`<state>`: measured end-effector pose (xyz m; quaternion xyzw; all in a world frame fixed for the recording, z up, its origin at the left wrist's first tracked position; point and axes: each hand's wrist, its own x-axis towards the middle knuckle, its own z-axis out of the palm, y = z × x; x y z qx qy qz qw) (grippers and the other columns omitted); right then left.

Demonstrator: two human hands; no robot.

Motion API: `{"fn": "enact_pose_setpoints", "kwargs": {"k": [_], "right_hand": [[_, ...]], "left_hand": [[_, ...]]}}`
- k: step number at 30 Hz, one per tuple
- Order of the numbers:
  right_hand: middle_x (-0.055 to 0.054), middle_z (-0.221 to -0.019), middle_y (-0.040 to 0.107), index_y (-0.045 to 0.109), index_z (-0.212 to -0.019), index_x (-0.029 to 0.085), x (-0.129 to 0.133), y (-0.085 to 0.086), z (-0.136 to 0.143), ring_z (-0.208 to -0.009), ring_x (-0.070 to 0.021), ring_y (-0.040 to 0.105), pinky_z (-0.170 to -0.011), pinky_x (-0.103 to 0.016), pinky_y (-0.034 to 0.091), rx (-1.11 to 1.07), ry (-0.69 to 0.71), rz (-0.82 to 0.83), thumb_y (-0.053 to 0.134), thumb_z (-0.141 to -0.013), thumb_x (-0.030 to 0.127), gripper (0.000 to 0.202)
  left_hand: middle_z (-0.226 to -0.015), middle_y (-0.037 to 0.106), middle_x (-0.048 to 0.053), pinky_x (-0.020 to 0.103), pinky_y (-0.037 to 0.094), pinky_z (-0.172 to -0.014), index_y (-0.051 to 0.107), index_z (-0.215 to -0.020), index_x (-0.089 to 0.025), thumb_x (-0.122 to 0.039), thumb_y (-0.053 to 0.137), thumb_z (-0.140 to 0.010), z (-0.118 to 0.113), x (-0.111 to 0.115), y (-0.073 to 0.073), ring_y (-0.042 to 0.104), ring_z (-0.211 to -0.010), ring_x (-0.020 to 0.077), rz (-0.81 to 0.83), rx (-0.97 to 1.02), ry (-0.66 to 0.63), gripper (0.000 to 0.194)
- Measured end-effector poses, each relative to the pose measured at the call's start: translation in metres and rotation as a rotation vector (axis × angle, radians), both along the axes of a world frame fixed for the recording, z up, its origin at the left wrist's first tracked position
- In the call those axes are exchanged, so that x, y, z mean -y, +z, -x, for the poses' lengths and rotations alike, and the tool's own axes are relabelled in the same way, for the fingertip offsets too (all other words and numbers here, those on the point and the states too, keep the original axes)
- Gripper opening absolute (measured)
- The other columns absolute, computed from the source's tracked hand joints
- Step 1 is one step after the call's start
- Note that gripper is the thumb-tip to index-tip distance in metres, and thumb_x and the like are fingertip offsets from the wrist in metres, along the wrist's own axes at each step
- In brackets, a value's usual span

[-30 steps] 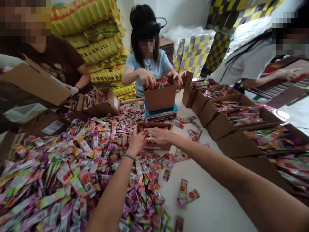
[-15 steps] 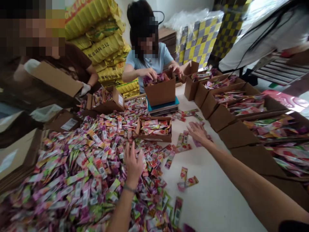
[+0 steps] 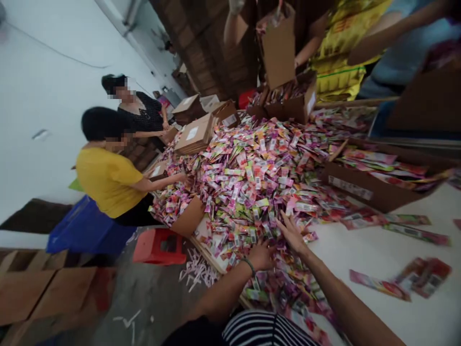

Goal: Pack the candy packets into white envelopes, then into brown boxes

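Observation:
A large heap of small colourful packets point(image 3: 248, 173) covers much of the white table point(image 3: 338, 254). My left hand point(image 3: 261, 254), with a band at its wrist, reaches into the near part of the heap; its fingers are spread and partly sunk among packets. Just right of it, my right hand point(image 3: 291, 233) touches the heap's edge with fingers stretched out. Whether packets lie under either palm is hidden. A cardboard box point(image 3: 370, 192) of packets stands beyond my right hand. Several loose packets point(image 3: 382, 284) lie on the table at the right.
A person in yellow point(image 3: 108, 178) reaches to the heap beside an open box point(image 3: 189, 217). Another person point(image 3: 144, 110) stands behind. At the back a person tilts a carton point(image 3: 279, 50). Flattened cartons point(image 3: 196, 134) lie at the heap's far side; a red stool point(image 3: 160, 246) stands left.
The view has swung left, bringing the person in yellow into sight. My right hand has come from the bare table to the heap beside my left hand, which now reaches into the packets.

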<state>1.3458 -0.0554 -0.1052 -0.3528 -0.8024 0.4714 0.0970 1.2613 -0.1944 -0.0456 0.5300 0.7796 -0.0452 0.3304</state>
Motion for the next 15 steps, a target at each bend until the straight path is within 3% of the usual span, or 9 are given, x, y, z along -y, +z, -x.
{"fn": "enact_pose_setpoints", "kwargs": {"k": [3, 5, 7, 9, 12, 15], "right_hand": [[-0.006, -0.161, 0.017, 0.022, -0.153, 0.035, 0.008, 0.026, 0.019, -0.148, -0.0317, 0.014, -0.111, -0.06, 0.026, 0.16, 0.035, -0.058, 0.029, -0.092, 0.062, 0.067], [-0.008, -0.161, 0.015, 0.026, -0.152, 0.036, 0.02, 0.035, 0.026, -0.147, -0.0353, 0.012, -0.107, -0.066, 0.026, 0.295, 0.083, -0.087, 0.033, -0.092, 0.062, 0.066], [-0.011, -0.16, 0.019, 0.034, -0.149, 0.036, 0.039, 0.041, 0.031, -0.147, -0.0386, 0.013, -0.105, -0.068, 0.027, 0.363, 0.103, -0.156, 0.039, -0.091, 0.061, 0.064], [-0.013, -0.158, 0.022, 0.045, -0.143, 0.033, 0.058, 0.048, 0.04, -0.145, -0.0417, 0.016, -0.105, -0.069, 0.026, 0.344, 0.031, -0.298, 0.046, -0.088, 0.058, 0.061], [-0.017, -0.147, 0.043, 0.059, -0.131, 0.022, 0.079, 0.069, 0.071, -0.136, -0.0367, 0.039, -0.106, -0.059, 0.034, 0.127, -0.04, -0.415, 0.043, -0.092, 0.046, 0.049], [-0.014, -0.125, 0.063, 0.061, -0.126, 0.018, 0.092, 0.103, 0.139, -0.115, -0.0265, 0.059, -0.099, -0.043, 0.047, -0.136, 0.067, -0.324, 0.034, -0.096, 0.039, 0.045]], "left_hand": [[-0.132, 0.059, 0.011, 0.048, 0.037, -0.109, 0.061, -0.129, -0.026, -0.031, 0.06, -0.08, 0.002, 0.016, -0.001, 0.047, -0.128, 0.0296, -0.148, 0.1, 0.0, 0.049], [-0.12, 0.066, 0.011, 0.042, 0.042, -0.105, 0.064, -0.124, -0.021, -0.025, 0.06, -0.08, 0.004, 0.038, 0.001, 0.056, -0.118, 0.0266, -0.263, 0.167, 0.034, 0.044], [-0.108, 0.071, 0.009, 0.036, 0.047, -0.098, 0.069, -0.113, -0.021, -0.023, 0.06, -0.079, 0.011, 0.066, 0.005, 0.062, -0.106, 0.0232, -0.357, 0.201, 0.11, 0.035], [-0.096, 0.073, 0.005, 0.029, 0.051, -0.087, 0.073, -0.098, -0.023, -0.027, 0.058, -0.083, 0.027, 0.1, 0.015, 0.065, -0.093, 0.0188, -0.437, 0.175, 0.251, 0.021], [-0.084, 0.07, 0.004, 0.03, 0.053, -0.075, 0.07, -0.087, -0.022, -0.033, 0.043, -0.093, 0.075, 0.162, 0.041, 0.064, -0.079, 0.0176, -0.594, -0.003, 0.6, 0.03], [-0.093, 0.064, 0.011, 0.043, 0.049, -0.086, 0.065, -0.096, -0.019, -0.04, 0.032, -0.096, 0.154, 0.222, 0.077, 0.059, -0.09, 0.0249, -0.749, -0.317, 0.947, 0.039]]}}
